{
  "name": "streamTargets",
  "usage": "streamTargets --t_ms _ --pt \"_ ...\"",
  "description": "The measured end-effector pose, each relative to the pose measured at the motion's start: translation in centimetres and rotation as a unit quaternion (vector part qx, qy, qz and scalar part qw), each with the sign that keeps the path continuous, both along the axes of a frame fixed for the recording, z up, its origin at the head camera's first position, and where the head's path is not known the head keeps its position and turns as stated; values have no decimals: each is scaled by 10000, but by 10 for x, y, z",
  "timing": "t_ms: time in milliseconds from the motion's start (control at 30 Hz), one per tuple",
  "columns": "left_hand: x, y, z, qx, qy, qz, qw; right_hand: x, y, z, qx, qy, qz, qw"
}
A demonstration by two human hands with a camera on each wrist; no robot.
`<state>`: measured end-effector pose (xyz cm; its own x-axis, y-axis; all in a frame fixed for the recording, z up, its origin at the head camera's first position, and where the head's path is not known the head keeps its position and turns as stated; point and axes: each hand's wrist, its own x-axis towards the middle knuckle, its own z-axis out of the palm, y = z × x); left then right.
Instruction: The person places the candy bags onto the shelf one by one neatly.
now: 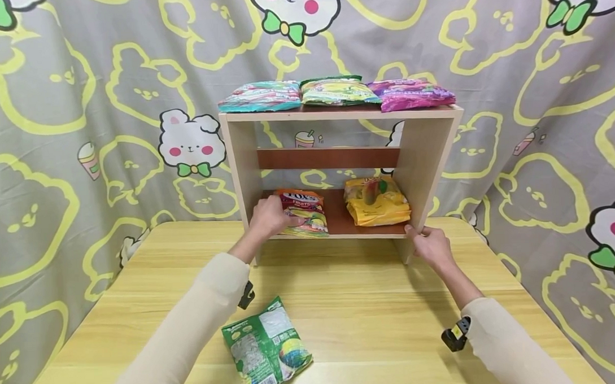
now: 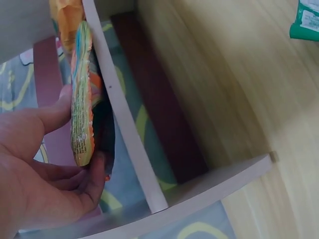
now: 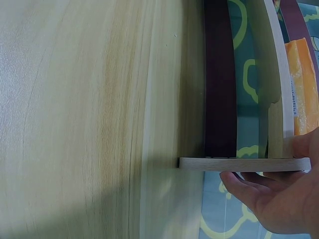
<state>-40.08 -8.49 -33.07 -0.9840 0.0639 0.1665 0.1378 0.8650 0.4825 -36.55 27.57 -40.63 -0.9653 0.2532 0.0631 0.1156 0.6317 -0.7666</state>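
Note:
My left hand point(image 1: 271, 217) holds a red and yellow bag of Fox's fruit candy point(image 1: 311, 223) at the left end of the shelf unit's lower board. In the left wrist view, thumb and fingers of the left hand point(image 2: 55, 174) pinch the candy bag point(image 2: 81, 114) from both sides, its far end hidden. My right hand point(image 1: 432, 247) grips the right side panel of the wooden shelf unit point(image 1: 431, 165), near the lower board. The right wrist view shows the right hand's fingers point(image 3: 244, 191) curled under that panel point(image 3: 239, 164). A yellow candy bag point(image 1: 376, 206) lies inside, close to this hand.
On the unit's top lie a teal bag point(image 1: 263, 96), a green-yellow bag point(image 1: 337, 91) and a purple bag point(image 1: 413, 93). A green candy bag point(image 1: 267, 349) rests on the wooden table point(image 1: 363, 331), in front of the unit. Behind hangs a patterned curtain point(image 1: 131, 108).

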Motion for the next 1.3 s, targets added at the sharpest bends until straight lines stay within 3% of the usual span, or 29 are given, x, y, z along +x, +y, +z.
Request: streamTargets --t_ms 233,533,833,1000,1167,1300 --pt "0 2 -8 254 -57 104 9996 0 0 -1 -12 13 -6 10000" --pt "-1 2 -10 -158 -270 92 9995 0 1 0 -20 3 -16 10000" --pt "-3 1 -9 -714 -433 -144 9964 0 0 -1 -87 -2 -14 10000" --pt "-4 1 -8 -793 -491 -200 9954 0 0 -1 -88 20 -15 10000" --pt "0 5 -6 -866 -278 -264 9955 0 0 -1 -95 28 -24 9999" --pt "7 16 -5 -983 275 -279 9944 0 -1 -1 -117 -12 -20 9999"
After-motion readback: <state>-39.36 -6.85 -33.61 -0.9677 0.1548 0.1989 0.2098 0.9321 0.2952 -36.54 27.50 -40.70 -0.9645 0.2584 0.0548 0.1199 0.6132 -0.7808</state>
